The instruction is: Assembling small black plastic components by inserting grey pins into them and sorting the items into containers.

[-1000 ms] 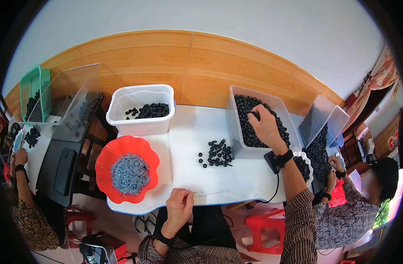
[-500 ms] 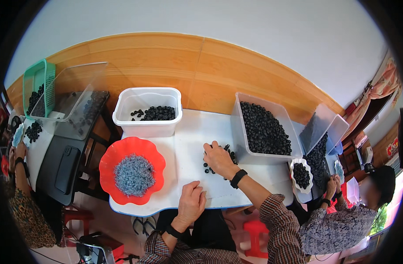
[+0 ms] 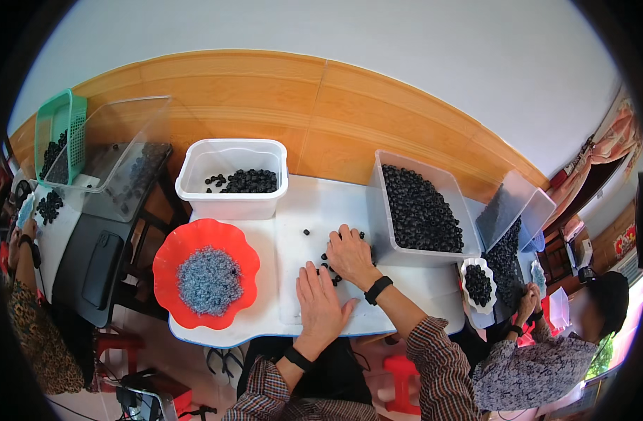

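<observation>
Several small round black parts (image 3: 326, 266) lie loose on the white table in front of me, partly under my hands. My right hand (image 3: 351, 257) rests over them with its fingers stretched out, and the ones beneath it are hidden. Just nearer and to the left, my left hand (image 3: 320, 306) lies flat, fingers extended and thumb out, its fingertips by the parts. Neither hand visibly grips anything. One single black part (image 3: 306, 231) sits apart, farther left.
A clear bin (image 3: 421, 257) heaped with black parts stands right; a white tub (image 3: 230, 205) with fewer is far left. A red scalloped bowl (image 3: 168, 270) holds small bluish pieces. A scalloped white dish (image 3: 471, 300) is right. Co-workers' hands (image 3: 528, 305) work at both sides.
My left hand has moved forward from the table's front edge and flattened beside the parts. My right hand has spread lower over them, and one part now lies apart to the left.
</observation>
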Tool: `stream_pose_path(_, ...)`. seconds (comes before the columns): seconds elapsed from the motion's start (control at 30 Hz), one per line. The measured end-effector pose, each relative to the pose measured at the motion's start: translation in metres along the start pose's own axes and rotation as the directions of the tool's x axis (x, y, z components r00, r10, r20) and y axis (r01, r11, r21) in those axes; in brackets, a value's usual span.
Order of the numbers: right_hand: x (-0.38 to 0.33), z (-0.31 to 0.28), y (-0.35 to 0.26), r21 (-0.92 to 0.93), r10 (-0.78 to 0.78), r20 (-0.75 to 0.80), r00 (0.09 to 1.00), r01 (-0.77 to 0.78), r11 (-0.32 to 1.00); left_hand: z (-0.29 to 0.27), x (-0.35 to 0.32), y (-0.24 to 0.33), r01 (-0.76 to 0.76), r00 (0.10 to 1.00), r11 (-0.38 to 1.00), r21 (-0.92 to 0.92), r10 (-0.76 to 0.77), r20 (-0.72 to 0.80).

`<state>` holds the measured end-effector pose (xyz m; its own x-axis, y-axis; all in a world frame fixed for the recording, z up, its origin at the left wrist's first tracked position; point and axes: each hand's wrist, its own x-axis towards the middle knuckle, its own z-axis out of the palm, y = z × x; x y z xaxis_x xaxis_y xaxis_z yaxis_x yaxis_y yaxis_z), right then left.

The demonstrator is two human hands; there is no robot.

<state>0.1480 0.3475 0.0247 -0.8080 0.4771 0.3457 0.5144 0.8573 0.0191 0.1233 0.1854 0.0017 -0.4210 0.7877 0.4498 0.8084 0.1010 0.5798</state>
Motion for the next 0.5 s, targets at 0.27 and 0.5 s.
stream_pose_path(0.27, -0.009, 0.002, 0.007, -0.014, -0.019, -0.043, 0.999, 0.018, 1.0, 0.011, 0.025, -0.016, 0.057, 0.995, 0.996, 0.064, -0.062, 0.083)
stream_pose_path(0.5, -0.012, -0.012, 0.007, -0.015, -0.014, -0.076, 0.997, 0.013, 1.0, 0.016, 0.02, -0.021, 0.001, 0.998, 1.0, 0.0, -0.001, 0.071)
